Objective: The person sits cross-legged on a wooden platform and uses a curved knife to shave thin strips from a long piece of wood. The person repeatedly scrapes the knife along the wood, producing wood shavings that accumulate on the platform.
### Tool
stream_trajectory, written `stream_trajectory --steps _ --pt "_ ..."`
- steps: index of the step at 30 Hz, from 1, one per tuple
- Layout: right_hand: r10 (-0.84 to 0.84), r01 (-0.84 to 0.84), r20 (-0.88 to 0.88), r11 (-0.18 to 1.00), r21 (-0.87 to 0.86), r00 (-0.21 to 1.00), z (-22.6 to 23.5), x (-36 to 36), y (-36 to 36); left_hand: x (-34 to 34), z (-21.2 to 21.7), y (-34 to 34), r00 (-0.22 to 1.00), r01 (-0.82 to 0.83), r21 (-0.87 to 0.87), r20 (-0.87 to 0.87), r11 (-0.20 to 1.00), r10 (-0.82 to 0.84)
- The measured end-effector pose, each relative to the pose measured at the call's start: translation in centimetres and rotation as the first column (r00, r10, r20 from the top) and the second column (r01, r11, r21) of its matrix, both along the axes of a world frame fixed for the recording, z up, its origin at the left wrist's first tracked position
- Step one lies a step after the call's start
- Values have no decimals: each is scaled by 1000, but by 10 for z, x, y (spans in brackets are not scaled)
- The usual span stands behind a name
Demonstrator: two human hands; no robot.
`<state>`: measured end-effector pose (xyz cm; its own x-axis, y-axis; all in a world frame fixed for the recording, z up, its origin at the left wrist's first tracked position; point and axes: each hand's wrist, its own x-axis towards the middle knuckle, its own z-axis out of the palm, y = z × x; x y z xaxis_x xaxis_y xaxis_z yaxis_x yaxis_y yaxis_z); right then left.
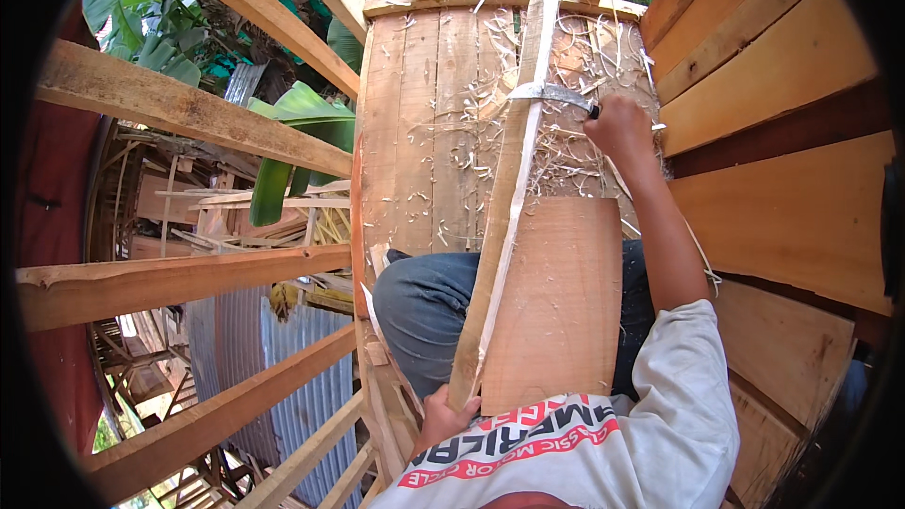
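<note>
A long pale wooden strip (507, 179) runs from near my waist to the far edge of the plank floor, with a rough, whittled right edge. My left hand (447, 417) is closed around its near end, beside my hip. Farther out, my right hand (619, 128) is closed on the dark handle of a knife (554, 92). The knife's curved metal blade lies across the strip's far half, touching it. A flat wooden board (558, 306) rests on my lap, to the right of the strip.
Curled wood shavings (575, 153) litter the plank floor (382, 165) ahead. Wooden slats (189, 104) rise along the left and far sides; a board wall (773, 85) stands at the right. Past the left slats are corrugated metal sheets (306, 368), stacked timber and banana leaves (311, 113).
</note>
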<state>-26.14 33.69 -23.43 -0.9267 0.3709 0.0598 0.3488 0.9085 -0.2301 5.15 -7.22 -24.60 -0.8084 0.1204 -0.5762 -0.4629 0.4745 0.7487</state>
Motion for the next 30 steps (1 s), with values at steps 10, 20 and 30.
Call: stream_trajectory --steps 10,20,30 --pt "-45 42 64 998 53 997 3 -44 12 5 -10 -5 999 -36 55 17 998 35" --pt "-141 138 21 987 80 990 1 -78 26 -2 0 0 1000 -23 47 6 999 23" --pt "-240 239 56 971 16 969 10 -117 56 -5 0 -4 999 18 3 50 1000 -18"
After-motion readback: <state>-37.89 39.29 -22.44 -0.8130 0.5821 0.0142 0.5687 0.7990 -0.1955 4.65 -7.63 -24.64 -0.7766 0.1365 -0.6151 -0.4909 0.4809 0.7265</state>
